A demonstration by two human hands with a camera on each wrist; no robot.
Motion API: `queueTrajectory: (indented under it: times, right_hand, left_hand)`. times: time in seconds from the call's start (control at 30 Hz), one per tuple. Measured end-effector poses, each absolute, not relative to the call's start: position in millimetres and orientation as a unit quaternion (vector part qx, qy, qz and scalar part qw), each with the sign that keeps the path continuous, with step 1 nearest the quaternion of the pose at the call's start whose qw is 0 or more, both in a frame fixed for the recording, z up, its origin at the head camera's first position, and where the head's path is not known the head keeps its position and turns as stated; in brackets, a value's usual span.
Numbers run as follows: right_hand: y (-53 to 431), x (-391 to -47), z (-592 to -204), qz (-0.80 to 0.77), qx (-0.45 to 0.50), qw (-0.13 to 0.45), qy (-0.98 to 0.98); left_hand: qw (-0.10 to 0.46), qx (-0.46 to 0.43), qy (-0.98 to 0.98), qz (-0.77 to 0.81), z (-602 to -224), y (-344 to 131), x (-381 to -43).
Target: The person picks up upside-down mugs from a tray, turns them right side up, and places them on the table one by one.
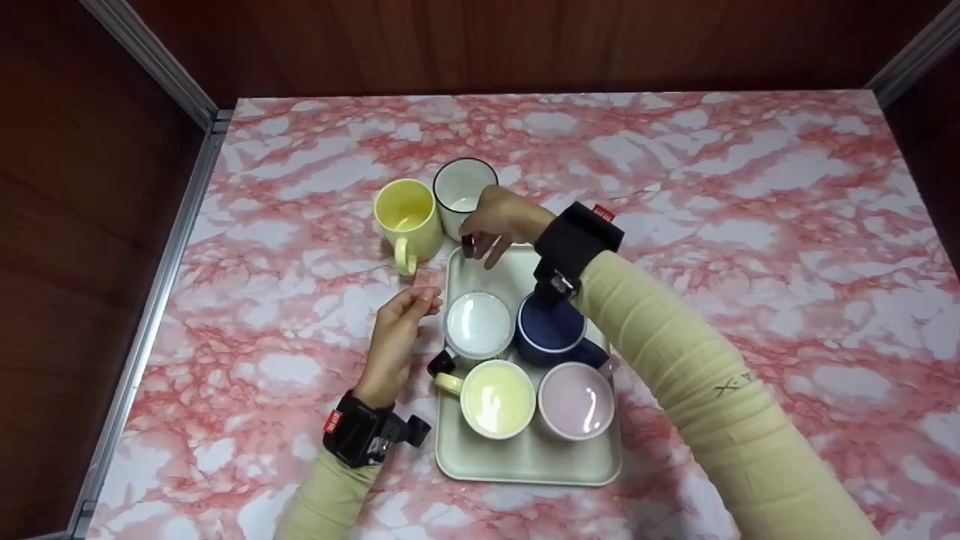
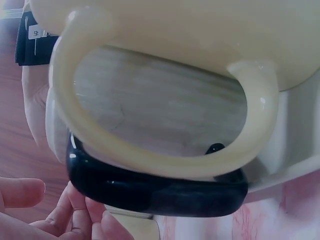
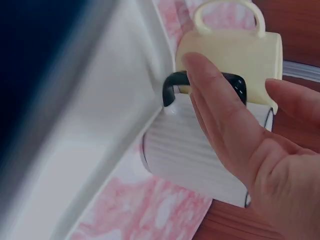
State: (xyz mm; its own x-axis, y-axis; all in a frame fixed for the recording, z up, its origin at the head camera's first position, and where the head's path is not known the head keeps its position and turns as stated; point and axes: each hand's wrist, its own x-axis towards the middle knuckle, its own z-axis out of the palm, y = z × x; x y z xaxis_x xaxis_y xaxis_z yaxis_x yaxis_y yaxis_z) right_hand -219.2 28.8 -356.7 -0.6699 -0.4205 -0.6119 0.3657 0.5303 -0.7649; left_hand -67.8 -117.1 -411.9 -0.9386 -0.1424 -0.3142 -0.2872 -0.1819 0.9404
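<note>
In the head view, a white mug with a dark rim [image 1: 459,180] stands just beyond the tray's far end. My right hand [image 1: 501,216] reaches down over its near side, fingers at the black handle [image 1: 468,247]. The right wrist view has those fingers extended across the handle, the thumb apart from them. Left of that mug is a tall yellow mug [image 1: 418,234], handle toward me. My left hand [image 1: 394,337] hovers beside the tray's left edge, holding nothing, fingers loosely bent. Nearest it are a white mug [image 1: 478,324] with a black handle and a pale yellow mug [image 1: 498,397].
A light tray [image 1: 525,470] carries those two mugs plus a navy mug [image 1: 551,330] and a pink mug [image 1: 576,401], in two rows. The table [image 1: 750,225] has a red-and-white marbled top. Dark wood panels [image 1: 525,45] stand behind and at the sides.
</note>
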Motion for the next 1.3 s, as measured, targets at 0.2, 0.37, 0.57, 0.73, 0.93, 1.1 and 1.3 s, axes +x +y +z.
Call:
queueTrajectory:
  times: [0.2,0.37,0.57,0.73,0.93,1.1,1.3]
  right_hand:
    - [47,-224,-341,-0.439,-0.064,0.371,0.816]
    - [66,-224,-332,-0.462,-0.141,0.336,0.809]
    - [87,-212,-325,-0.477,-0.21,0.312,0.795]
    - [103,-197,-324,-0.468,-0.254,0.27,0.802]
    - [125,-176,-327,-0.42,-0.334,0.193,0.822]
    - [145,-158,-329,-0.35,-0.389,0.137,0.841]
    - [166,-140,-336,-0.318,-0.405,0.15,0.844]
  left_hand:
    - [0.051,-0.172,0.636,0.751,-413,-118,-67]
    - [0.057,-0.17,0.637,0.75,-413,-119,-67]
    - [0.057,-0.165,0.636,0.751,-415,-119,-68]
    - [0.058,-0.168,0.632,0.754,-417,-120,-68]
    - [0.062,-0.173,0.635,0.75,-418,-120,-66]
    - [0.066,-0.175,0.636,0.749,-419,-120,-65]
    - [0.068,-0.175,0.636,0.748,-421,-120,-66]
